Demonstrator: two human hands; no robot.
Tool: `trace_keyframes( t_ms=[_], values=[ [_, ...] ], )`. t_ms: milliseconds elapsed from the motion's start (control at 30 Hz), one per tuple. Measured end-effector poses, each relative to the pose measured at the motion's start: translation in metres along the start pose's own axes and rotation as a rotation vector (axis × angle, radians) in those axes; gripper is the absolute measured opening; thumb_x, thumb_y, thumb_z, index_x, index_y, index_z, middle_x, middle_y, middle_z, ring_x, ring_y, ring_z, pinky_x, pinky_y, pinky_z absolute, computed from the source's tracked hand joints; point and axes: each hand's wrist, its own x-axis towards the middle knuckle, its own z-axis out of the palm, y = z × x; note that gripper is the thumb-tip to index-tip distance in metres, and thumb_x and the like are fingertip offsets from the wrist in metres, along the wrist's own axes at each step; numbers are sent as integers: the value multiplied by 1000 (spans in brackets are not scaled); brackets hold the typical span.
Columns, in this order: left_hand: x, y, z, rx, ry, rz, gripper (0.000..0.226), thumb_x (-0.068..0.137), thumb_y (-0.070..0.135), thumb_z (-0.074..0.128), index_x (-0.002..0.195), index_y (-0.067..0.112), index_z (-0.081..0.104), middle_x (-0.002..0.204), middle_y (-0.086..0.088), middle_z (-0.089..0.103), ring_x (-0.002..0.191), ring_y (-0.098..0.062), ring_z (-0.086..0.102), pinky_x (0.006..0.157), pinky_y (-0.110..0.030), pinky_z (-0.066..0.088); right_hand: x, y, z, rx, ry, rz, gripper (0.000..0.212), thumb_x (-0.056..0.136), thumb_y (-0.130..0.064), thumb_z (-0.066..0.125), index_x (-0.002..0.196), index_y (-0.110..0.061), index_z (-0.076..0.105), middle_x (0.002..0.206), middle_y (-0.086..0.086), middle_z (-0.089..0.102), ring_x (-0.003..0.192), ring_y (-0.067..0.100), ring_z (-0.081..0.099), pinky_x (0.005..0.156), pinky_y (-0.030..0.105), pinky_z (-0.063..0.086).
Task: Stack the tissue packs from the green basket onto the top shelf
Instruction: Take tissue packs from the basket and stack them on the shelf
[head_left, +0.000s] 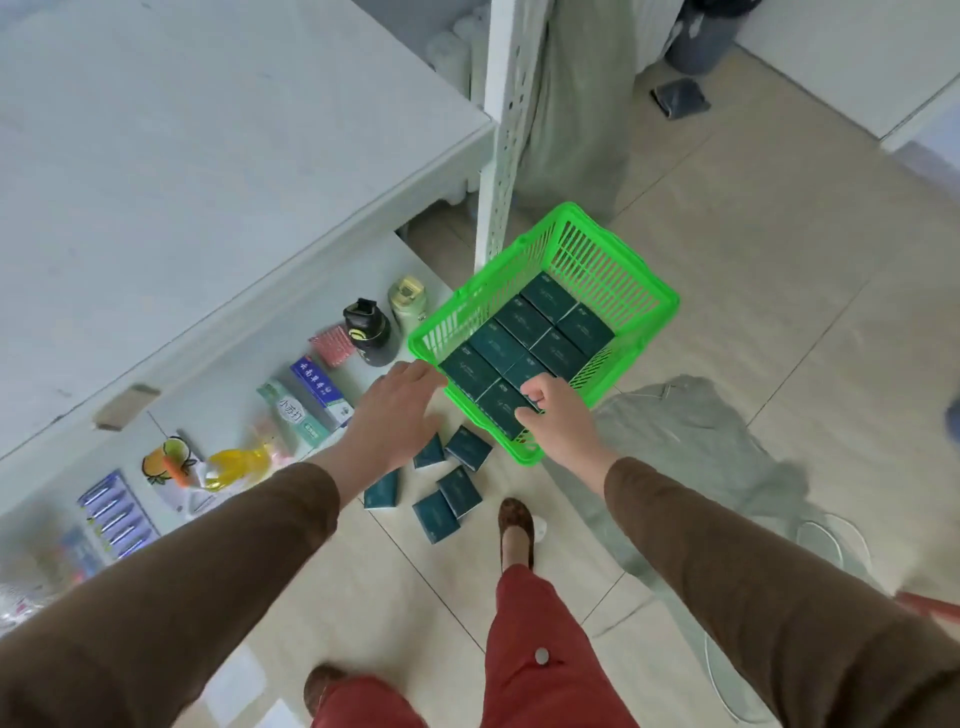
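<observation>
Your right hand is down in the near corner of the green basket, fingers curled round the edge of the nearest tissue pack. That looks like the start of a lift, taking the pack closest to you so the rest stay in their rows. Your left hand reaches toward the basket's near left rim with straight, relaxed fingers and holds nothing; whether it touches the rim you cannot tell from here, but it seems placed to steady the basket or take a second pack.

The other tissue packs lie flat in two tidy rows on the basket floor, which makes each easy to pinch by an edge. The basket stands on the tiled floor just right of the shelf post. A few loose packs lie scattered on the floor near your feet, outside the basket.

The top shelf is the wide pale surface at the far left, and nothing is stacked on the part you can see, so the stacking looks barely begun. On the lower shelf sit two bottles, toothpaste boxes and other small goods; keep clear of them as you lift.
</observation>
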Motion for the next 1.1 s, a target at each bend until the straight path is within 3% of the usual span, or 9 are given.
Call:
trace_keyframes(
  t_ms=[100,200,367,567,667,800,933,1000,1100],
  values=[
    [72,6,34,25,-88,-3,48,89,25,62,135,18,52,135,-2,52,124,-24,46,102,-37,38,50,42,3,-38,-91,81,39,91,-21,64,127,-8,56,122,10,58,111,25,58,86,27,40],
    [139,-2,68,71,-190,-30,49,90,24,59,137,15,49,137,-5,50,129,-26,43,104,-40,37,95,70,21,-74,-168,145,48,90,-19,62,135,-6,52,131,15,56,120,30,55,96,32,42],
    [223,-25,133,254,-360,-34,42,89,14,55,131,13,52,129,-7,52,119,-28,49,92,-43,47,158,101,78,-71,-241,261,52,89,-18,61,138,-3,48,135,20,51,124,35,52,103,38,43],
    [266,-50,208,500,-466,108,36,88,10,61,124,13,54,122,-6,53,114,-26,53,82,-38,48,203,132,141,-280,-238,249,44,96,-20,53,134,-1,43,135,16,46,124,32,44,105,38,36],
    [276,-61,236,567,-456,177,36,90,17,61,124,15,50,122,-5,50,111,-25,52,84,-36,46,214,142,164,-276,-183,298,41,96,-20,55,133,-7,42,136,13,44,125,29,43,104,35,38],
    [281,-69,252,619,-402,239,43,92,24,58,132,16,45,128,-4,50,121,-25,47,106,-38,35,214,144,183,-337,-67,289,43,97,-14,46,138,-10,37,136,11,45,125,27,44,98,35,42],
    [281,-69,258,695,-395,194,43,92,22,55,133,16,44,127,-5,53,120,-27,46,101,-38,34,216,146,188,-440,-105,252,61,97,-14,48,152,-9,20,136,14,46,128,32,39,101,39,41],
    [282,-66,256,766,-393,196,42,90,22,57,130,17,45,123,-6,53,120,-28,43,98,-38,35,219,148,186,-482,-125,258,61,94,-13,53,148,-11,25,131,14,49,125,31,39,99,38,40],
    [283,-63,248,822,-385,232,37,86,20,59,121,16,50,116,-6,53,116,-28,42,96,-37,37,223,151,176,-519,-168,286,39,89,-16,59,126,-13,47,124,10,51,120,29,41,95,37,39]
  ],
)
